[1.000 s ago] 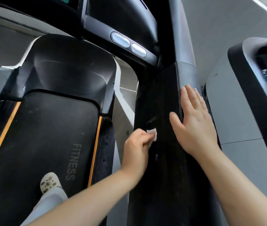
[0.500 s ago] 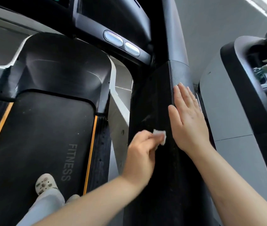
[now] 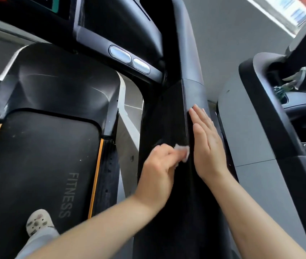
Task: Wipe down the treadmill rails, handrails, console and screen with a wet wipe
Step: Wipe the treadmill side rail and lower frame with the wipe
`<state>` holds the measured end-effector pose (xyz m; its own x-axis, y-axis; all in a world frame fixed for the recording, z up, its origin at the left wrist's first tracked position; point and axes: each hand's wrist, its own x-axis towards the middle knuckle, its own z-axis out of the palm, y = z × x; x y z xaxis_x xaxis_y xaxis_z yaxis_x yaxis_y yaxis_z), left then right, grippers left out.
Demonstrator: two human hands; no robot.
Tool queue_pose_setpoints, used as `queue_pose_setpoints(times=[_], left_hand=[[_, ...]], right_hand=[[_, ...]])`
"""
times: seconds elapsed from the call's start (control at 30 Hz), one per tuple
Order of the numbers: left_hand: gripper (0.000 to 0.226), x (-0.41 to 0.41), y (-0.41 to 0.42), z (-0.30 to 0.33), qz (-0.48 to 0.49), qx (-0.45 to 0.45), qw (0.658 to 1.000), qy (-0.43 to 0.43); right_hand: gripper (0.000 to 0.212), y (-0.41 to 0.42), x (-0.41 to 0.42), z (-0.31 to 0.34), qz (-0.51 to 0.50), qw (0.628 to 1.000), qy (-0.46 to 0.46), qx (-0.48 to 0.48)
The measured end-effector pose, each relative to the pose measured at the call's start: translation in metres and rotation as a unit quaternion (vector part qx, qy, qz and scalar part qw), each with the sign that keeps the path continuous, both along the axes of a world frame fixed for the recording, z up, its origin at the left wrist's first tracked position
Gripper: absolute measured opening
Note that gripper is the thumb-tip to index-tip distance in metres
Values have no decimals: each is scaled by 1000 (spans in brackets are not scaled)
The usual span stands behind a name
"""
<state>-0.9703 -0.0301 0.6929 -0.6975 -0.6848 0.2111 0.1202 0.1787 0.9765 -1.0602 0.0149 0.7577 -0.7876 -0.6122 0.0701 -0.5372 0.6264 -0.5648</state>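
At the centre of the frame the left hand (image 3: 157, 171) pinches a small white wipe (image 3: 183, 151) against the dark handrail (image 3: 167, 128). The right hand (image 3: 207, 144) lies flat, fingers straight and together, on the handrail's right face just beside the wipe. The belt (image 3: 36, 165), marked FITNESS, fills the lower left, with a shoe (image 3: 37, 222) on it.
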Motion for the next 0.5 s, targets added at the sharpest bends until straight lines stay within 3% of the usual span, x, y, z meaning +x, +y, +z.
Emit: queue_pose_setpoints(times=[0.17,0.3,0.37,0.43,0.5], left_hand=[[21,-56,-49,23,34,27,999,18],[30,-6,-6,10,26,-41,999,1],[29,20,15,-2,11,-32,999,18],[16,12,11,-3,7,-2,1000,9],[17,-14,-12,7,23,-45,999,-8]], right_hand=[[57,0,2,4,-12,999,-32,-42],[64,1,0,0,-15,998,-27,-60],[65,1,-1,0,-13,998,-25,-51],[58,1,-1,0,-11,998,-30,-45],[57,1,-1,1,-7,999,-24,-42]])
